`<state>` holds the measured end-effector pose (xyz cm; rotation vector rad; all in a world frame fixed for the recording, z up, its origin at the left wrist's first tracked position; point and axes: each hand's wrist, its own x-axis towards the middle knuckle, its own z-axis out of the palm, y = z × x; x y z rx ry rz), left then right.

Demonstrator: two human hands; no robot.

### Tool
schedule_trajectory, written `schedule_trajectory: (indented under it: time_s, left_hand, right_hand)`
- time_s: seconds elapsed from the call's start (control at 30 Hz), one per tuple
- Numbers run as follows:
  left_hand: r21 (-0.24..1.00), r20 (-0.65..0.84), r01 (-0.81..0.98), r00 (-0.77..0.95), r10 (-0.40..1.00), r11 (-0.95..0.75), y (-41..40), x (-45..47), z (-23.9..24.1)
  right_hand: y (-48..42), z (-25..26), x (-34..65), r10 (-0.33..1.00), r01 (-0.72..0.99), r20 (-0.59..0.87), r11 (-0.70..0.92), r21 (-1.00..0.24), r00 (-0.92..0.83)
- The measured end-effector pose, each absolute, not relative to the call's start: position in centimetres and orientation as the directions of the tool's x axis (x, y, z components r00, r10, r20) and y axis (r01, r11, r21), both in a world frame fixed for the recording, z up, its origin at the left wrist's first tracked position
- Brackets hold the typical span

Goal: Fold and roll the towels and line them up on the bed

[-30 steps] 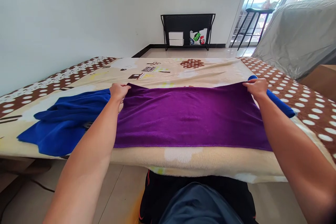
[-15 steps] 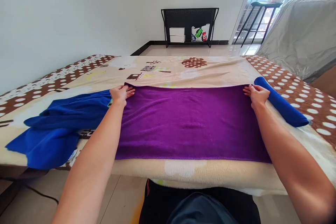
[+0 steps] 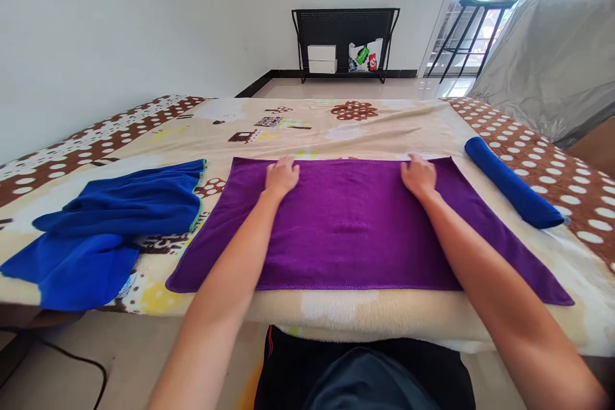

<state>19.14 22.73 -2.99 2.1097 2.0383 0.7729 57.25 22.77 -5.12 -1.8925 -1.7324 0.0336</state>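
Note:
A purple towel (image 3: 346, 224) lies spread flat across the bed in front of me, its near edge close to the bed's front. My left hand (image 3: 282, 174) rests palm down on the far edge, left of the middle, fingers a little bent and apart. On the same edge, right of the middle, lies my right hand (image 3: 419, 174), also palm down, its fingertips slightly blurred. Neither hand visibly grips the cloth. To the left is a crumpled blue towel (image 3: 129, 205) with a green-stitched edge. A rolled blue towel (image 3: 514, 182) lies to the right.
A cream patterned blanket (image 3: 398, 125) with brown polka-dot borders covers the bed. Beyond it stands a black rack (image 3: 343, 25) holding white boxes (image 3: 322, 59) and a printed bag (image 3: 366, 56). At the back right are a stool (image 3: 485, 6) and a sheet-covered object (image 3: 552, 57).
Both hands have let go of the towel's far corners and moved inward along its far edge. The towel now lies flatter, with its sides spread outward. The view has tilted slightly down.

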Motion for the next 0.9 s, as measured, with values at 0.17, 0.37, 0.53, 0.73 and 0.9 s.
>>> schedule_trajectory:
  time_s: [0.17,0.37,0.53,0.73,0.9]
  left_hand:
    - [0.351,0.267,0.876,0.245,0.932,-0.330,23.6,30.5,-4.6]
    - [0.312,0.205,0.905,0.235,0.950,-0.291,23.1,30.7,-6.7]
    - [0.263,0.144,0.950,0.136,0.980,-0.170,23.9,24.8,-6.0]
    - [0.200,0.094,0.978,0.041,0.995,-0.059,23.9,16.1,-5.3]
    - [0.170,0.102,0.978,-0.142,0.985,0.123,22.3,9.0,-4.6]
  right_hand:
    - [22.8,-6.1,46.1,0.928,0.906,0.319,0.294,-0.304,-0.194]
    - [22.8,-7.3,47.1,0.943,0.919,0.253,0.283,-0.273,-0.215]
    - [23.3,-7.1,54.2,0.971,0.951,0.223,0.150,-0.269,-0.090]
    - [22.6,-7.2,62.8,0.982,0.966,0.185,0.001,-0.257,0.048]
    - [21.6,-7.1,68.2,0.978,0.963,0.156,-0.099,-0.251,0.141]
